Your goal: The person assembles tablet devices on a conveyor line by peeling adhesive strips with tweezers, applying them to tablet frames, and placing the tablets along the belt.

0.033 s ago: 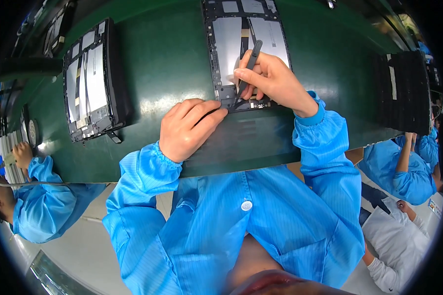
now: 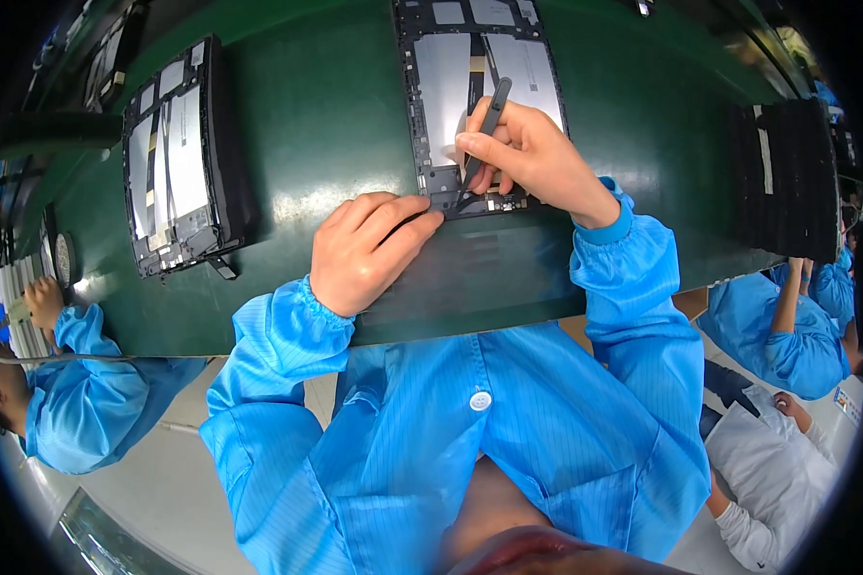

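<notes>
An opened tablet lies on the green table in front of me, its black frame around silver panels and a dark ribbon cable. My left hand has its fingertips closed against the tablet's near left corner. The thumb cannot be told apart clearly. In a pinch grip my right hand holds dark tweezers, tilted, over the near end of the tablet. Their tips point down at the black part close to the left fingertips. Whether they grip anything there is too small to tell.
A second opened tablet rests on a dark stack at left. On the right lies a black padded block. A co-worker's hand is by pale strips at far left. Other people sit at right. The table's near edge runs before me.
</notes>
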Demonstrator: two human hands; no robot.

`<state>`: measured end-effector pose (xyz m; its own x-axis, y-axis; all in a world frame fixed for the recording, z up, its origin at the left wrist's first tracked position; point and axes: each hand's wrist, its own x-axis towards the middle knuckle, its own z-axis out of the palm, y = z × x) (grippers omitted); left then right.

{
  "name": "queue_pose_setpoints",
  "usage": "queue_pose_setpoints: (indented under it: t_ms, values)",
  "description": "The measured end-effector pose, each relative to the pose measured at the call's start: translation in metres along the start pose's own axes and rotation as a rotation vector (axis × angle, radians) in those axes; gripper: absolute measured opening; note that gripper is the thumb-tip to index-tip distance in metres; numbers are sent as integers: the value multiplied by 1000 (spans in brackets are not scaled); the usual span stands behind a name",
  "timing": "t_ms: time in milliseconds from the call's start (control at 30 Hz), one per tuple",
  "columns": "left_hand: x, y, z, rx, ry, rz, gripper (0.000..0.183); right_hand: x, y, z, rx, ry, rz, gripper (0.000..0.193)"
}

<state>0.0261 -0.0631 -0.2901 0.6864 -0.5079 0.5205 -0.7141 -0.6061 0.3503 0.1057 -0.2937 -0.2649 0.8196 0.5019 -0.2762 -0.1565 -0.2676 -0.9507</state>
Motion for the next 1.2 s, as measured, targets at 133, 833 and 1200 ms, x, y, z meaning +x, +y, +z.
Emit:
queue_pose_setpoints:
  t_ms: [133,833,1200]
  values:
    - [-1,1,0,10,-5,-1,30,-1,1,2,2,26,7,30]
    - [-2,7,-6,173,-91,51,43,-3,3,5,-7,60,15,25]
    - [-7,-2,2,93,-51,-3,44,-3,2,4,-18,66,-8,24]
